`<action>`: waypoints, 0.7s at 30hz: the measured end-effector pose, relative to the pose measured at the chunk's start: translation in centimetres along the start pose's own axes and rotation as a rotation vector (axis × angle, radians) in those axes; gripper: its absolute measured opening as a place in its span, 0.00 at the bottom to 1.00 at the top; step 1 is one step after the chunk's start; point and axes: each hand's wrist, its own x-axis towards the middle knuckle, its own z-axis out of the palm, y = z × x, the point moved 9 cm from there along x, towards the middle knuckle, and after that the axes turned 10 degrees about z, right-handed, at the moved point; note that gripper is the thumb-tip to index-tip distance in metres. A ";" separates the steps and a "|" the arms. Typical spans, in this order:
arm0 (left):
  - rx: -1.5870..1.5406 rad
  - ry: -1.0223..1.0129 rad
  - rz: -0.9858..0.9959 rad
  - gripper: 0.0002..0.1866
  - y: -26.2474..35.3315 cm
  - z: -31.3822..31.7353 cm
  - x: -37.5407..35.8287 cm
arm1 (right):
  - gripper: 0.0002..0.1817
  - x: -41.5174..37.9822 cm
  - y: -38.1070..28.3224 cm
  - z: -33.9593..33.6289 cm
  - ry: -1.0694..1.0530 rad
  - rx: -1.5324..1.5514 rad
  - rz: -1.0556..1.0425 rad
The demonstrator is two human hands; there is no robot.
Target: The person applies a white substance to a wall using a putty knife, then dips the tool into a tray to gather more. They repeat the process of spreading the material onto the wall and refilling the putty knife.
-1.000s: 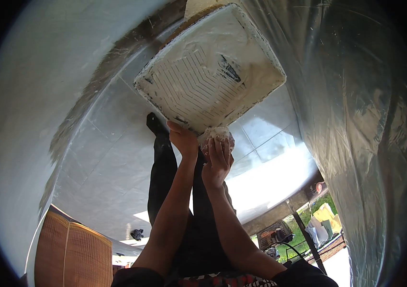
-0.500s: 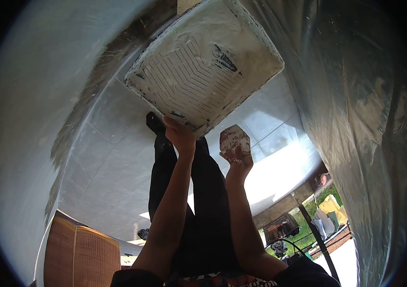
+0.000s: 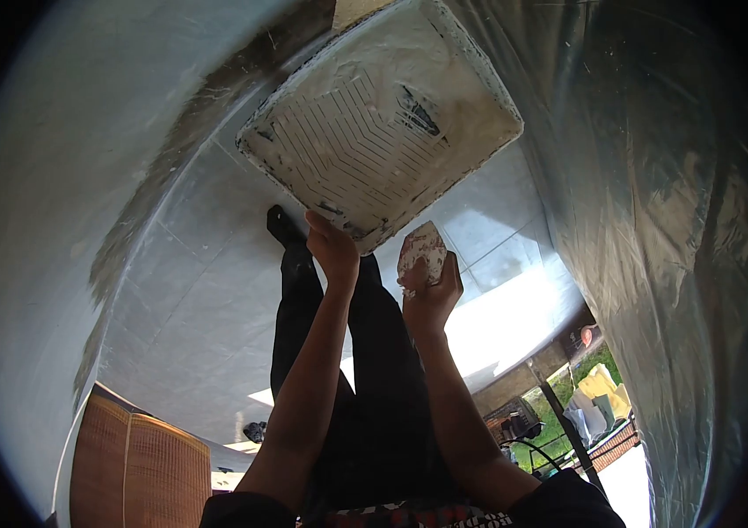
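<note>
A large paint tray (image 3: pixel 365 132), coated in whitish paint with ridges in its sloped part, is held up in front of me. My left hand (image 3: pixel 332 250) grips its near corner, thumb on the edge. In my right hand (image 3: pixel 434 290) is a flat, angular pad (image 3: pixel 422 250) smeared with white paint over reddish brown, just right of the tray's near corner and apart from it. My fingers wrap round the pad, its painted face partly turned to the camera.
Plastic sheeting (image 3: pixel 655 220) hangs along the right. A curved grey wall (image 3: pixel 57 176) rises at the left. Tiled floor (image 3: pixel 207 290) lies below, with brown woven panels (image 3: pixel 154 462) at lower left and a dark post (image 3: pixel 567 418) at lower right.
The pad in my right hand has turned and shifted slightly left and up, now seen more edge-on. The tray has moved slightly right in view, still in my left hand.
</note>
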 end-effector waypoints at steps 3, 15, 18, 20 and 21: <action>-0.005 -0.019 -0.027 0.37 -0.4 0.0 0.0 | 0.10 -0.4 -2.6 0.6 0.124 -0.028 -0.236; 0.047 -0.087 -0.031 0.36 1.0 -0.3 -0.1 | 0.08 0.2 -3.8 5.2 0.099 -0.141 0.056; 0.042 -0.054 -0.018 0.36 1.0 -0.4 -0.3 | 0.10 0.7 -4.0 5.9 0.015 -0.165 0.163; 0.017 -0.044 -0.016 0.36 0.9 -0.3 -0.2 | 0.11 0.8 -3.8 6.3 -0.023 -0.189 0.193; -0.006 -0.030 -0.012 0.36 0.8 -0.3 -0.1 | 0.12 0.8 -3.7 6.6 -0.029 -0.189 0.175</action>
